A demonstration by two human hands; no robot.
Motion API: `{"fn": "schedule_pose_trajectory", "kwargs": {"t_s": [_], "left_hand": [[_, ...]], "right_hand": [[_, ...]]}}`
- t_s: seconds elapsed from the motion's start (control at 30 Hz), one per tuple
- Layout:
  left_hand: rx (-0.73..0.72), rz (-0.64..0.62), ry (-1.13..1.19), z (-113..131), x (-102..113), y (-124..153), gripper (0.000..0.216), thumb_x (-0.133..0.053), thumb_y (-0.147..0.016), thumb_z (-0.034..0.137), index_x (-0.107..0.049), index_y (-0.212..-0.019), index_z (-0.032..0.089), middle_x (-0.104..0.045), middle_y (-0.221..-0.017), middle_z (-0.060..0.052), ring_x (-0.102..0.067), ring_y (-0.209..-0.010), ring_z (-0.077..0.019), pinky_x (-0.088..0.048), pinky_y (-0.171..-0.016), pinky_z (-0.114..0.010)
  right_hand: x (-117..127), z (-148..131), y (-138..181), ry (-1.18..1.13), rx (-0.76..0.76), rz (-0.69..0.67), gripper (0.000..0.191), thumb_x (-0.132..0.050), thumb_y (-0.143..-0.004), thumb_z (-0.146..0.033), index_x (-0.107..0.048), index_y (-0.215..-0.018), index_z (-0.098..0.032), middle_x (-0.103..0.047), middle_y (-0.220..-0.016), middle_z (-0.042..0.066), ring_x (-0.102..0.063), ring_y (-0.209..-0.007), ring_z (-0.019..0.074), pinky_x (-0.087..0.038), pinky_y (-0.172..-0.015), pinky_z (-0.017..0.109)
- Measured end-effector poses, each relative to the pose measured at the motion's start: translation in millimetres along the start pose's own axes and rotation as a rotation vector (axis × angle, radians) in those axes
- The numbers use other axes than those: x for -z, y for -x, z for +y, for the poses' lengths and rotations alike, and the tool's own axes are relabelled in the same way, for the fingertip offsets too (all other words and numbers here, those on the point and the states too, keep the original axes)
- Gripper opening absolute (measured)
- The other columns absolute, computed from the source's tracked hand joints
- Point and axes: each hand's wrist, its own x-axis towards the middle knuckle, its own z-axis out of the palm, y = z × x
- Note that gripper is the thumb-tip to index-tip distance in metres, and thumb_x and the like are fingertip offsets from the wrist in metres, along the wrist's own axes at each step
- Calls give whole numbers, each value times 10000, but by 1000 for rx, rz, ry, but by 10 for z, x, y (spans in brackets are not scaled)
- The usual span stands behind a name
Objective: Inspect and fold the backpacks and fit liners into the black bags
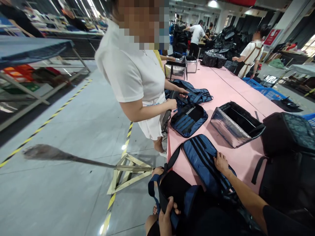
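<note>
Blue bag (206,164) under right hand (221,163)

Both forearms are bare, with no gloves, rings or watch in sight. The right hand (221,163) ends an arm bare up to a dark short sleeve (283,221) at the upper arm. The left hand (167,218) shows no sleeve.

Pink table (228,87), blue bags (189,119), seemingly foil-lined boxes (233,126)
</note>
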Motion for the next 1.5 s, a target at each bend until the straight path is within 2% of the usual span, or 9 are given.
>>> {"fn": "schedule_pose_trajectory", "kwargs": {"t_s": [0.13, 0.43, 0.73, 0.87, 1.07, 1.3, 1.5], "left_hand": [[2, 5, 20, 12, -30, 29, 653, -1076, -553, 583, -796, -948, 146, -688, -622, 8, -596, -483, -137, -497, -482, -249], [20, -22, 94, 72, -76, 100, 655, -1100, -545, 548, -792, -951, 137, -682, -642, 12, -587, -490, -125, -534, -494, -248], [9, -26, 69, 53, -76, 91, 660, -1088, -556, 553, -777, -978, 151, -675, -635, 26, -575, -491, -112, -518, -499, -222], [18, -16, 56, 49, -47, 72, 648, -1080, -560, 550, -777, -987, 169, -671, -637, 34, -569, -496, -119, -491, -493, -233], [110, -104, 37, 82, 30, 10, 679, -1101, -537, 538, -754, -995, 177, -690, -647, 27, -594, -511, -130, -484, -498, -233], [111, -109, 28, 136, 12, 69, 620, -1080, -606, 535, -774, -996, 163, -703, -666, 7, -615, -543, -139, -529, -551, -253], [102, -97, 43, 122, 4, 63, 622, -1086, -599, 528, -772, -991, 162, -700, -665, 9, -599, -531, -126, -523, -529, -240]], "right_hand": [[-2, 0, 0, -8, 2, 3, 618, -347, -1156, -375, -470, -1702, -113, -562, -1647, 269, -576, -1471, 378, -568, -1122, 533], [66, -23, 34, 10, 3, -8, 628, -341, -1163, -374, -437, -1701, -63, -545, -1657, 276, -568, -1484, 385, -564, -1140, 543], [97, -66, 81, 18, -6, 12, 617, -344, -1164, -351, -455, -1692, -52, -548, -1666, 276, -567, -1494, 386, -569, -1138, 525], [86, -66, 74, 10, -7, 21, 624, -352, -1163, -355, -451, -1697, -49, -548, -1667, 280, -567, -1492, 395, -567, -1143, 542], [56, -42, 58, -10, -14, 24, 599, -368, -1164, -365, -477, -1698, -118, -561, -1655, 273, -572, -1503, 385, -547, -1169, 535], [34, -46, 72, -16, 0, 61, 644, -330, -1144, -355, -478, -1686, -39, -565, -1649, 300, -583, -1451, 404, -572, -1130, 578], [-9, -24, 39, -14, -3, 48, 657, -324, -1136, -370, -476, -1694, -59, -575, -1634, 297, -583, -1441, 400, -569, -1132, 585]]}}
